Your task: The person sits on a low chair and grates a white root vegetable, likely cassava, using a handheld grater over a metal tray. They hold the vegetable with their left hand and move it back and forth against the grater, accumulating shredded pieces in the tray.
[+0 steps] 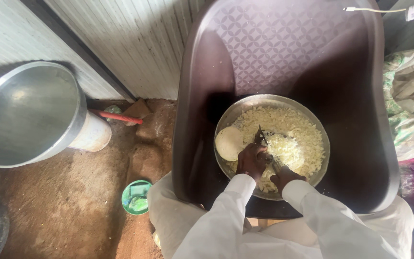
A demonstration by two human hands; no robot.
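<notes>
White sleeves, lower centre. Left hand (pixel 251 160) closed on knife (pixel 262 139), blade pointing up-frame; right hand (pixel 283 176) just beside, grip unclear; round slice (pixel 229 143) left, in steel bowl (pixel 226 120).

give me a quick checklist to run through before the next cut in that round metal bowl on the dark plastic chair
1. Round metal bowl sits flat on the seat of the dark brown plastic chair: ok, it rests well inside the seat.
2. Left hand steadies the food: ok, it is down in the bowl on the pale pieces.
3. Right hand grips the dark blade: cannot tell, the handle is hidden.
4. Left fingers away from the blade: not ok, the blade comes out right beside them.
5. Room in the bowl: ok, the chopped white pieces stay below the rim.
6. Pale round half within reach: ok, it leans at the bowl's left edge.
</notes>
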